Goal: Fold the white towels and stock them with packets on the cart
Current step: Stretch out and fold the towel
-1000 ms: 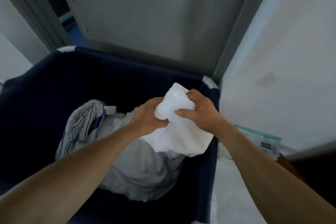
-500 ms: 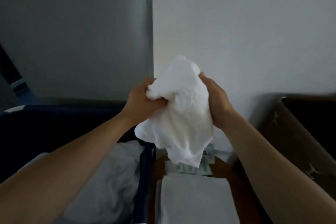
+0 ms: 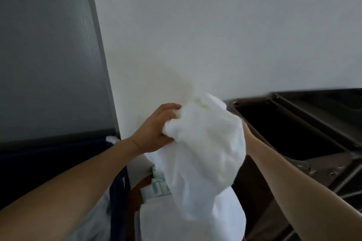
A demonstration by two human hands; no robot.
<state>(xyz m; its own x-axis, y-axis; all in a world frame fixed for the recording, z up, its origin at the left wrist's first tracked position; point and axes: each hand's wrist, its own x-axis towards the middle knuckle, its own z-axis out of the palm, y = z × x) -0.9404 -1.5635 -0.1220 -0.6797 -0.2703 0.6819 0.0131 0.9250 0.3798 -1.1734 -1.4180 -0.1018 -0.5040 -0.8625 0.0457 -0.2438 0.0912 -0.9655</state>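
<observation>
The brown top of my cart (image 3: 135,193) stands against the white wall, low in front of me. A folded white towel (image 3: 154,227) lies flat on it at the near edge. A white packet with teal print (image 3: 156,187) lies just behind the towel, toward the wall. Part of each is hidden from my view. Beside the top on the right is a dark open bin (image 3: 254,103) with a metal rim, its inside too dark to read.
</observation>
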